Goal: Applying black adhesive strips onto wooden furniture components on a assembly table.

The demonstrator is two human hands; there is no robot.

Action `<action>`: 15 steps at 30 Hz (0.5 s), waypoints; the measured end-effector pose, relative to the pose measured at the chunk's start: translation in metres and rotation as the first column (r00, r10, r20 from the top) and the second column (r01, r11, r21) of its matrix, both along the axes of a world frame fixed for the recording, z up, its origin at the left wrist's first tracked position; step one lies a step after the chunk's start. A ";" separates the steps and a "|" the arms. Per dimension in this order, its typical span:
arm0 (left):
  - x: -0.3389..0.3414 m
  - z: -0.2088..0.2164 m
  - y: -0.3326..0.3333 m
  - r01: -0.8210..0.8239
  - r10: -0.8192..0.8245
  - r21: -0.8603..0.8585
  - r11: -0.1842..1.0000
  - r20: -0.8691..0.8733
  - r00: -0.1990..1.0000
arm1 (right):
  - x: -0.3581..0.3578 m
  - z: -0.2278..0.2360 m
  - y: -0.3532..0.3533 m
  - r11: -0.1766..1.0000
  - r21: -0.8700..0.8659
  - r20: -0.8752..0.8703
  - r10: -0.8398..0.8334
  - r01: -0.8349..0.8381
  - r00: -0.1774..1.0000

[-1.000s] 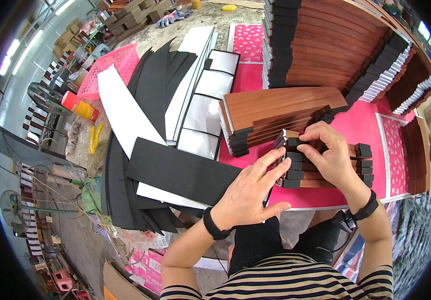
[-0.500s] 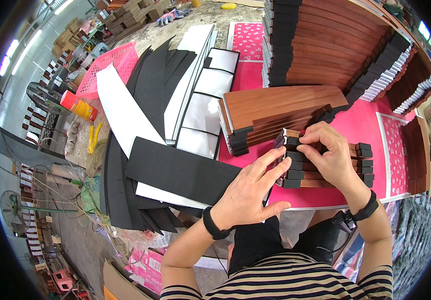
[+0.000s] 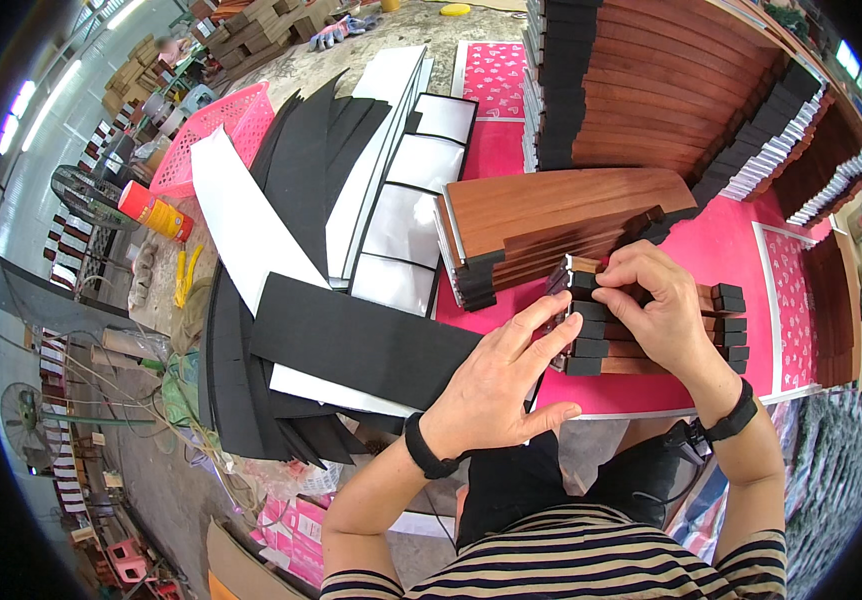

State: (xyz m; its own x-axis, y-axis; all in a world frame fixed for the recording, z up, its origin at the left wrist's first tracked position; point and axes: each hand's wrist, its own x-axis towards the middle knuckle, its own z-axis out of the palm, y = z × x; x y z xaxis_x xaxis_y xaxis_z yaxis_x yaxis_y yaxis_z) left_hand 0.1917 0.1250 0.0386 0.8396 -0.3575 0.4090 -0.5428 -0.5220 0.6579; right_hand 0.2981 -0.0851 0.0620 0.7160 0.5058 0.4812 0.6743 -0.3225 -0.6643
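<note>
A row of brown wooden slats [image 3: 631, 367] with black-covered ends lies on the pink-topped table, in front of me. My left hand [image 3: 486, 388] has its fingers stretched out, the fingertips resting against the slats' left ends. Over the slats, my right hand [image 3: 663, 312] is closed in a pinch at the black end piece [image 3: 583, 283] of the farthest slat. What lies between its thumb and finger is hidden. Just beyond, a stack of wider brown boards [image 3: 561, 215] with black-wrapped corners leans on its side.
Tall stacks of brown boards [image 3: 671, 85] stand at the back right. To the left lie black sheets [image 3: 366, 335], white strips [image 3: 241, 215] and a sheet of white panels [image 3: 401, 220]. A pink basket [image 3: 216, 130], an orange can [image 3: 156, 212] and yellow-handled pliers [image 3: 187, 275] sit farther left.
Both hands hold nearly the same pose and place. The view has shifted very slightly; nothing has clearly been taken up or let go.
</note>
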 end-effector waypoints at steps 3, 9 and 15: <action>0.000 -0.001 0.000 -0.001 0.001 0.000 1.000 0.008 1.000 | 0.001 -0.001 0.000 1.000 -0.003 0.008 0.003 -0.003 1.000; 0.000 -0.001 0.001 0.004 -0.004 0.004 1.000 0.002 1.000 | 0.000 0.000 0.001 1.000 -0.012 0.005 0.006 -0.006 1.000; -0.001 0.000 0.000 0.001 -0.001 0.015 1.000 -0.008 1.000 | -0.002 0.002 0.003 1.000 -0.014 0.005 -0.009 0.009 1.000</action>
